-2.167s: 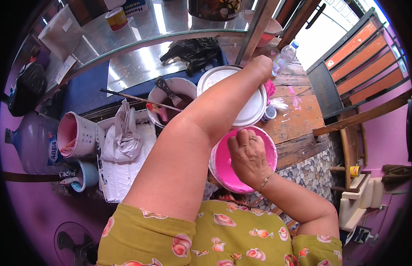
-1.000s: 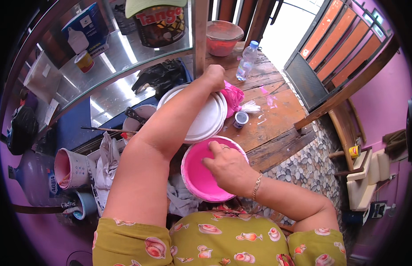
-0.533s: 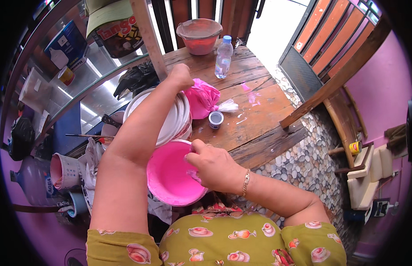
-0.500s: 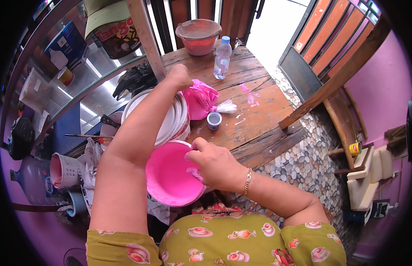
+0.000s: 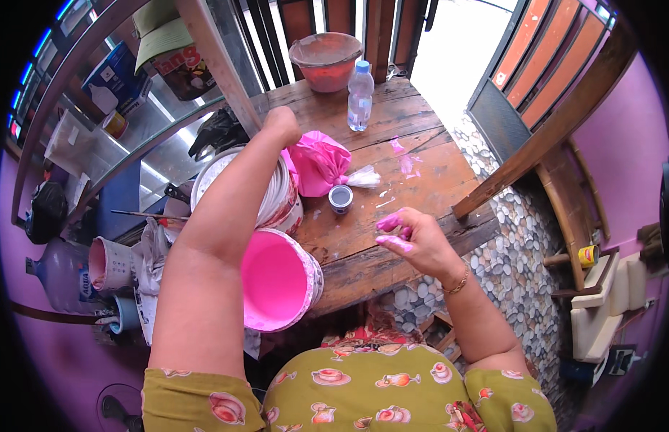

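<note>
My left hand (image 5: 282,128) reaches over the table beside a knotted, bright pink bag (image 5: 318,164) with a flared whitish end. Its fingers are bent down and hidden from view. My right hand (image 5: 417,241) hovers above the table's near edge, thumb and fingers apart, holding nothing. Pink paint coats its fingertips. Below my left forearm, a bucket of pink paint (image 5: 277,277) stands tilted towards me, smeared at the rim. A small jar of grey paint (image 5: 341,199) sits next to the bag.
A white bucket (image 5: 295,205) is partly behind my left arm. On the wooden table (image 5: 428,176) are a water bottle (image 5: 360,101), a reddish basin (image 5: 326,63) and pink smears. A slanting wooden post (image 5: 536,129) rises at the right; a glass cabinet (image 5: 150,144) stands left.
My right hand has moved from over the pink bucket out to the right, and its fingers have spread. The bucket's tilt has shifted slightly. My left hand stays near the bag.
</note>
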Demonstrator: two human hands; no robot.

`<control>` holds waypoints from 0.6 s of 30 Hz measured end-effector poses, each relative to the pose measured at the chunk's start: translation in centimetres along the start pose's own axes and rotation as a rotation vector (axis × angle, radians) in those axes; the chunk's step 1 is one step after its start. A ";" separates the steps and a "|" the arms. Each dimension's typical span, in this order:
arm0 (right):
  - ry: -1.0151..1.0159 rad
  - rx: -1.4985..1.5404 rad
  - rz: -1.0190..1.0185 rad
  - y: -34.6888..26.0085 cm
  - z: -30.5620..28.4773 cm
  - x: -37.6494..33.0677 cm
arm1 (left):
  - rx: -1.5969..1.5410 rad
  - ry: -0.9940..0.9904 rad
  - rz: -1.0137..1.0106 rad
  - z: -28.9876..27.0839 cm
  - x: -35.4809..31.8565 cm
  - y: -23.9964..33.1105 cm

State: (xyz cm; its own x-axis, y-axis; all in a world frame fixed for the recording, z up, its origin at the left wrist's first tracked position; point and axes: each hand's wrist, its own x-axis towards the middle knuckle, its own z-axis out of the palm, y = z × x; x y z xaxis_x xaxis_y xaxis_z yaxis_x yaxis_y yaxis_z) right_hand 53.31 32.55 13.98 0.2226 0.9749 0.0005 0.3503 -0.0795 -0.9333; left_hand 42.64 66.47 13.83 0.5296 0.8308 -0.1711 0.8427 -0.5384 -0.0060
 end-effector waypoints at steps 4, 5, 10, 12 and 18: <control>0.066 0.194 0.128 1.4 -2.6 -0.8 | 0.108 -0.117 -0.004 -0.6 -0.3 1.2; 0.064 0.197 0.128 1.6 -3.0 -0.8 | 0.110 -0.118 -0.006 -0.9 -0.4 1.2; 0.153 0.294 0.151 3.3 -5.3 0.1 | 0.220 -0.297 0.040 -1.3 0.0 1.3; 0.156 0.311 0.157 4.9 -5.5 1.2 | 0.149 -0.397 -0.029 -1.3 0.5 1.5; 0.087 0.386 0.202 6.5 -6.6 7.2 | -0.110 -0.541 -0.257 -0.3 2.3 -0.2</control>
State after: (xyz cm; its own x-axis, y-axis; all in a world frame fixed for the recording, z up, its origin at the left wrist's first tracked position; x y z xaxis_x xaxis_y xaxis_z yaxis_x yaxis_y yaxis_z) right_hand 63.22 37.65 10.29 0.3332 0.9254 -0.1804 -0.0697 -0.1667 -0.9835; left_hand 43.71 68.58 13.76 0.2079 0.7269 -0.6545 0.9573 -0.2887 -0.0166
